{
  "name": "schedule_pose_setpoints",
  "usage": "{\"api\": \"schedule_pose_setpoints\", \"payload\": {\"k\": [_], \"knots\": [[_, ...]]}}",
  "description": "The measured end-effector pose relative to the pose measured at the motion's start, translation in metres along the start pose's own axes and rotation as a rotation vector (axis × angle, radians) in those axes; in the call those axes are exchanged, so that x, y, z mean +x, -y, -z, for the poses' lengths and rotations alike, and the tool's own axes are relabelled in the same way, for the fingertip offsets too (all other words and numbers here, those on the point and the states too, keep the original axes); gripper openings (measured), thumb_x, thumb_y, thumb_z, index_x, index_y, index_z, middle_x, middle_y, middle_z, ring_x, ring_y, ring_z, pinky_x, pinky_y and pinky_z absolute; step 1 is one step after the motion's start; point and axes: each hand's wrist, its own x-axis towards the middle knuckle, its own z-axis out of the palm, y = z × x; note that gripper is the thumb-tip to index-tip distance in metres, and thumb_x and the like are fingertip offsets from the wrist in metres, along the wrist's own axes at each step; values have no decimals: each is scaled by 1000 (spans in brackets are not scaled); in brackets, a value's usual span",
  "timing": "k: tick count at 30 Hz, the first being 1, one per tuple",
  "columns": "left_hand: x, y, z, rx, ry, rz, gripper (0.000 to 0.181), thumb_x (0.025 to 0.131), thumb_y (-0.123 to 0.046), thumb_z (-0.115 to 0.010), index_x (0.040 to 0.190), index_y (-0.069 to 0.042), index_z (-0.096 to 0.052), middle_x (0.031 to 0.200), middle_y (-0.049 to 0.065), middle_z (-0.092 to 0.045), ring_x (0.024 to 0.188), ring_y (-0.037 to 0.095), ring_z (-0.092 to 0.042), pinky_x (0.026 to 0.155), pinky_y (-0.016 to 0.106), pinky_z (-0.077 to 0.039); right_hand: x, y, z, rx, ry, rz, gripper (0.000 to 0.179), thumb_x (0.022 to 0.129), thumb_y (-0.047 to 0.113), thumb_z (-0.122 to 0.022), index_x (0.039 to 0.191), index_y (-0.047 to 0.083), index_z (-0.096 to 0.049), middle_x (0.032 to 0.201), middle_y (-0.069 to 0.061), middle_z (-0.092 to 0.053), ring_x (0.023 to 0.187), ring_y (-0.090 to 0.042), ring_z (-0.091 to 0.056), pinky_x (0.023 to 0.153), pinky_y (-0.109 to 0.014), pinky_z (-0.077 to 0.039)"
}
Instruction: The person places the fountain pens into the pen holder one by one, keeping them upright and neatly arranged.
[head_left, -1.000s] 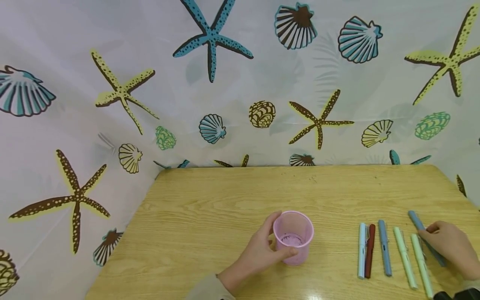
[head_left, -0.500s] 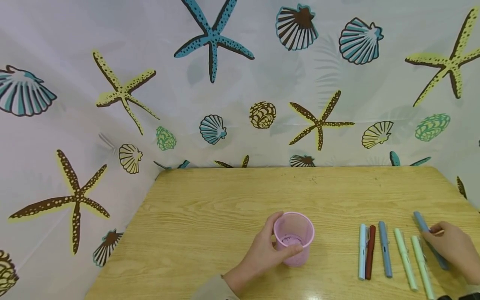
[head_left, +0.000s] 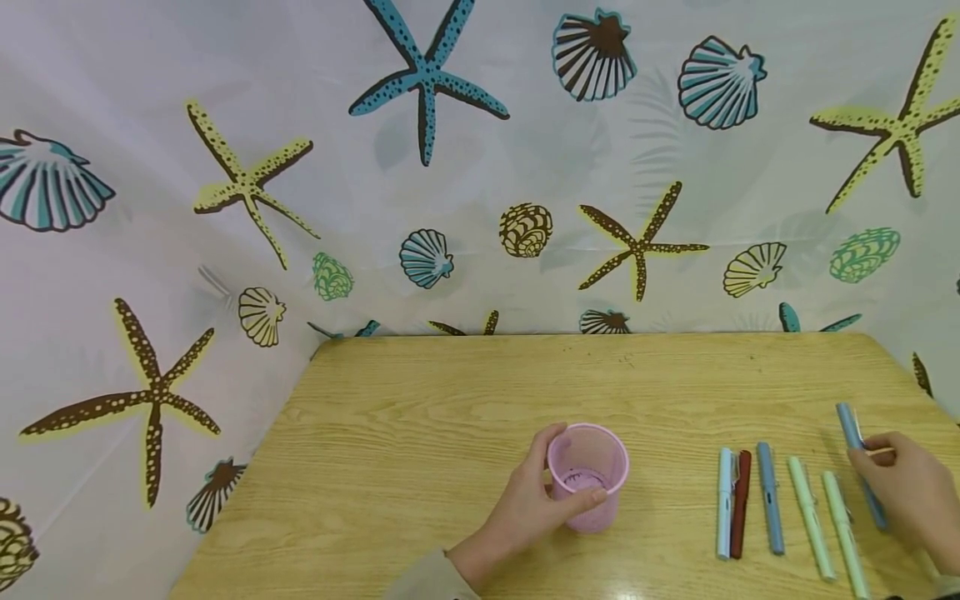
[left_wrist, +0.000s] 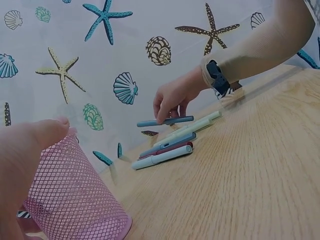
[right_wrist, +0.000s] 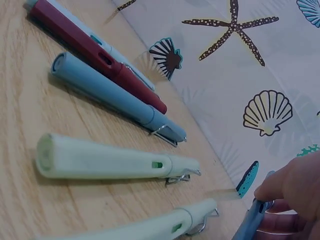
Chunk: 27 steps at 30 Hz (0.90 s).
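Note:
My left hand (head_left: 525, 504) grips a pink mesh pen cup (head_left: 600, 515) that stands upright on the table; thumb and fingers wrap its near and left sides. No pen shows inside it. On the right, my right hand (head_left: 903, 479) pinches a blue pen (head_left: 851, 427) with a metal clip. In the left wrist view that pen (left_wrist: 146, 123) is raised above the others. Beside it lie a light blue pen (head_left: 724, 508), a dark red pen (head_left: 740, 508), another blue pen (head_left: 769, 500) and two pale green pens (right_wrist: 110, 158), side by side.
The wooden table (head_left: 420, 417) reaches back to a white cloth (head_left: 480, 292) printed with starfish and shells. This cloth also hangs along the left and right sides. In the left wrist view a dark band (left_wrist: 216, 76) circles the right wrist.
My right hand has lifted the blue pen off the table and shifted slightly right, tipping the pen's far end up. The left hand and the cup stay nearly still.

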Motion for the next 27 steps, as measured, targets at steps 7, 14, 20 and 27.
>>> {"api": "schedule_pose_setpoints", "payload": {"k": [7, 14, 20, 27], "knots": [[0, 1, 0, -22, 5, 29, 81, 77, -41, -75, 141, -20, -30, 131, 7, -46, 115, 30, -50, 84, 35, -48, 0, 5, -7, 8, -100, 49, 44, 95, 28, -52, 109, -13, -48, 87, -26, -57, 64, -30, -57, 47, -34, -45], [2, 1, 1, 0, 0, 35, 80, 74, -44, -76, 138, -25, -32, 131, 6, -47, 116, 28, -49, 83, 32, -47, 24, -31, -39, 3, -227, 151, 49, 92, 43, -53, 113, -2, -52, 91, -18, -59, 65, -25, -59, 44, -32, -44], [4, -1, 2, -9, 0, 41, 81, 74, -43, -77, 138, -25, -32, 130, 3, -47, 115, 26, -49, 82, 34, -48, -6, 33, -19, 59, -267, 184, 43, 93, 37, -54, 111, -2, -53, 87, -12, -60, 62, -11, -56, 43, -33, -45], [4, 0, 1, -20, 5, 51, 81, 74, -41, -77, 139, -24, -32, 130, 3, -47, 115, 27, -48, 81, 35, -49, 3, 24, -32, 94, -317, 233, 43, 91, 39, -56, 114, 2, -55, 91, -10, -60, 65, -10, -54, 43, -28, -43]]}}
